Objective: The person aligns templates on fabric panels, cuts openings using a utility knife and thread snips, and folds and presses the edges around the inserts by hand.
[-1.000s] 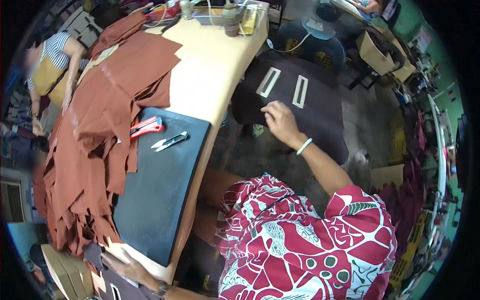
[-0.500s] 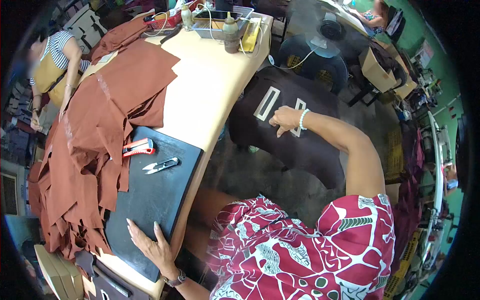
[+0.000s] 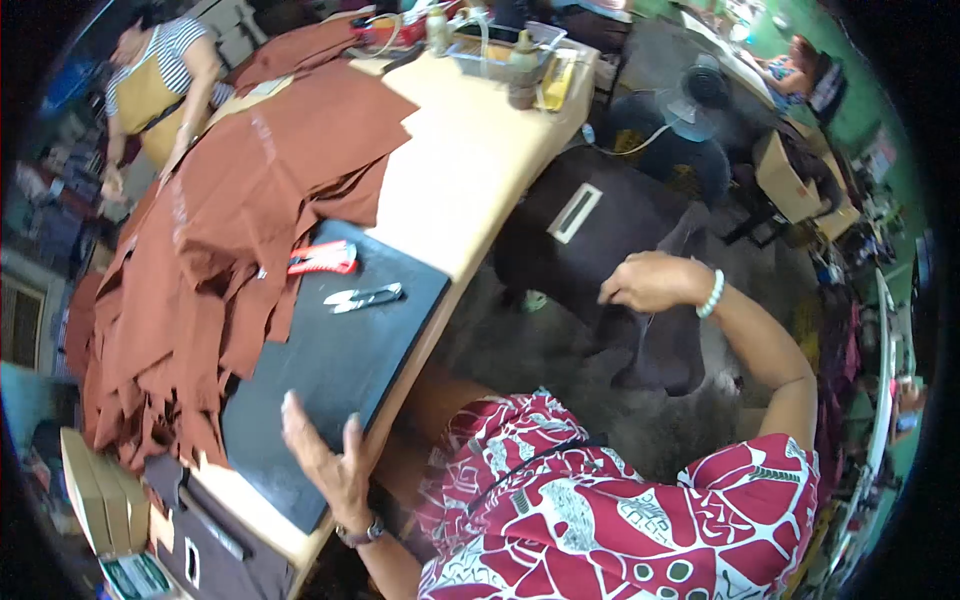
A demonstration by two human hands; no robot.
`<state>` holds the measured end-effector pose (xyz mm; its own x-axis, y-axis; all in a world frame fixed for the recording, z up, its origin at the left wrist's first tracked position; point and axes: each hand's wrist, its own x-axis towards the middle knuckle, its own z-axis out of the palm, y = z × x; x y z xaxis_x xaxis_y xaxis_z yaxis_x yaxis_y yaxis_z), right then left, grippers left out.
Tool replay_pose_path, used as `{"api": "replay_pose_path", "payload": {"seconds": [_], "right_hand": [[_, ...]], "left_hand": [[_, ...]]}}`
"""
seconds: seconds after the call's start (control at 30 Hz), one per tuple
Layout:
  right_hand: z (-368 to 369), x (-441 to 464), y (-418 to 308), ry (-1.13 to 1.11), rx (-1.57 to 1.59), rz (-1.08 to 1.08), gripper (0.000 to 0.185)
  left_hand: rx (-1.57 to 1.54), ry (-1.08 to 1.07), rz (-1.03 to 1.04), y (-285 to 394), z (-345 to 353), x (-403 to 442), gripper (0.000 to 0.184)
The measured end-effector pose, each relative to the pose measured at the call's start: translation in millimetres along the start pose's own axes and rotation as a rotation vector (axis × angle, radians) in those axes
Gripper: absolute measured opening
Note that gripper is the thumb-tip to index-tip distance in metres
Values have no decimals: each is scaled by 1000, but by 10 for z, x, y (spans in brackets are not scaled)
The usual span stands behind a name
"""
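My left hand (image 3: 332,462) is at the near end of a black cutting board (image 3: 320,390), fingers spread and holding nothing. A red utility knife (image 3: 325,257) and a pair of thread snips (image 3: 364,297) lie on the board's far part. To the right, my right hand (image 3: 660,282) has its fingers pinched on a dark brown cloth piece (image 3: 655,350), part of which hangs below the hand. A pale rectangular frame (image 3: 575,213) lies on the dark cloth behind, left of the hand. What is under my right palm is hidden.
Rust-brown cut cloth (image 3: 220,230) is heaped on the cream table (image 3: 470,150). A bottle (image 3: 523,72) and a plastic bin (image 3: 480,50) stand at its far end. A co-worker (image 3: 165,90) stands across the table. A fan (image 3: 670,140) and cardboard boxes (image 3: 785,180) stand beyond.
My right hand has left the second pale frame, which no longer shows, and the dark cloth is shifted and folded there. My left hand has lifted somewhat from the board. The view has shifted.
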<state>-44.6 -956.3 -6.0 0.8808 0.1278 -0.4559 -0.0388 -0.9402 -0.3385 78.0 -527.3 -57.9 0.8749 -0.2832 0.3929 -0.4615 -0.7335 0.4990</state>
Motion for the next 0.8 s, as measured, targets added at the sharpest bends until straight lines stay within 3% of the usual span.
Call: {"api": "replay_pose_path", "payload": {"seconds": [0.07, 0.17, 0.2, 0.27, 0.33, 0.4, 0.47, 0.6, 0.67, 0.73, 0.77, 0.8], "right_hand": [[-149, 93, -740, 47, 152, -291, 24], [-128, 313, -1465, 80, 182, -526, 31], [-73, 390, -1622, 151, 174, -607, 33], [44, 582, -1886, 350, 255, -715, 34], [140, 793, -2006, 485, 194, -779, 40], [193, 946, -2107, 459, 253, -772, 34], [226, 1041, -2196, 417, 385, -836, 33], [239, 1101, -2146, 45, 356, -830, 33], [383, 1181, -2023, 89, 424, -825, 31], [412, 1188, -1886, 89, 293, -717, 29], [383, 1194, -1837, 84, 286, -703, 28], [316, 1170, -1816, 81, 278, -688, 27]], "left_hand": [[-463, -100, -30, 281, -25, -24, 85], [-772, -422, 21, 583, 58, -152, 118], [-868, -419, 86, 701, 39, -149, 99], [-1016, -667, -199, 690, -34, -238, 63], [-1164, -442, -277, 681, -110, -335, 28], [-990, -251, -416, 490, -177, -421, 11], [-811, 2, -354, 287, -283, -439, 11], [-640, 231, -305, -23, -659, -372, 20], [-455, 425, -343, -141, -876, -301, 20], [-208, 492, -305, -203, -1145, -242, 18], [-46, 509, -254, -273, -1255, -191, 17], [136, 523, -71, -374, -1368, -121, 21]]}}
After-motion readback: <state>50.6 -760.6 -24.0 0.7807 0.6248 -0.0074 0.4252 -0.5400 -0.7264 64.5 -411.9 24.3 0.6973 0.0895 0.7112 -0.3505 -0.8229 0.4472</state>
